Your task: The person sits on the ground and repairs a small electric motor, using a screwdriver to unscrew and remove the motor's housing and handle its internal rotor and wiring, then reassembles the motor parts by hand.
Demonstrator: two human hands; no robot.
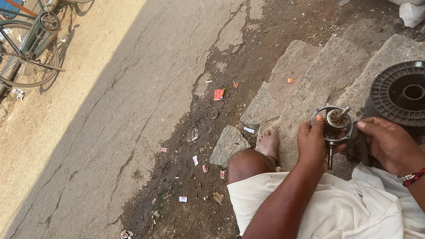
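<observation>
Bicycle [16,47] parked top left on cracked road | red and white paper scraps [218,94] littering dirt strip | left hand [311,141], fingers closed round small metal motor part [334,124], rigid, likely heavy, greasy; best gripped by ring | right hand [390,140] cupped beneath, steadying | black plastic spool [416,93] on stone steps, right.

The round motor part [336,120] between the hands is dull grey metal with a coppery-brown core. At three o'clock from it lies a dark grey ribbed plastic spool [416,93], and a red and white beaded band [421,173] circles the right wrist. The shorts [344,212] are off-white; red scraps [218,94] dot the grey, cracked pavement [126,104] at ten o'clock.
</observation>
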